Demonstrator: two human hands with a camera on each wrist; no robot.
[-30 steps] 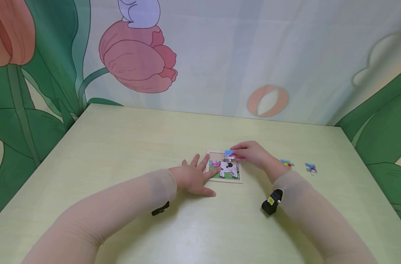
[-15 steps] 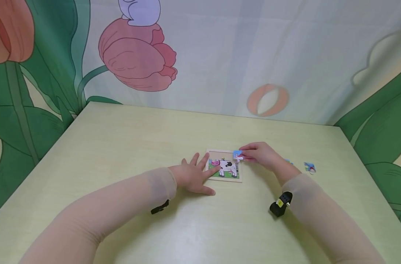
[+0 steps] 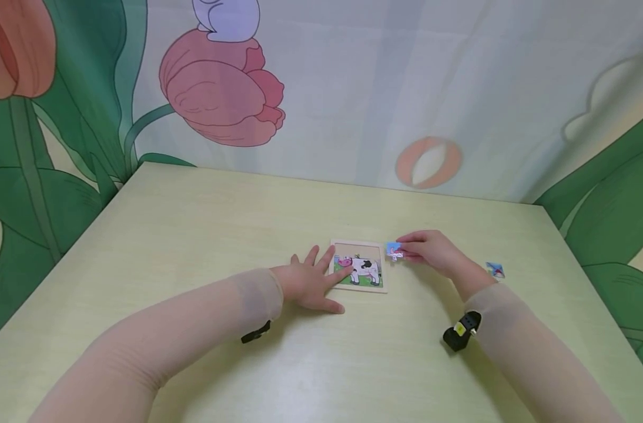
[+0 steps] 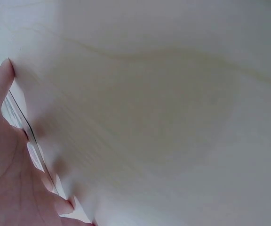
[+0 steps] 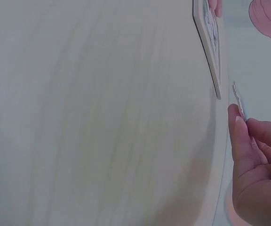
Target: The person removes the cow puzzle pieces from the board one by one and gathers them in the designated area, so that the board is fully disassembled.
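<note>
A small square puzzle frame lies on the table, its lower part filled with a cow picture and its upper strip showing bare wood. My left hand is spread flat with straight fingers, some resting over the frame's left side. My right hand pinches a blue puzzle piece between thumb and fingers, just right of the frame's upper corner. In the right wrist view that piece is seen edge-on, raised above the tabletop.
Another puzzle piece lies on the table to the right, beyond the right forearm. A printed curtain hangs behind the table's back edge. Black wrist cameras sit under both sleeves.
My right hand has drawn the pinched puzzle piece rightward, from over the frame to beside it. Its forearm now covers a second loose piece. My left hand stays put.
</note>
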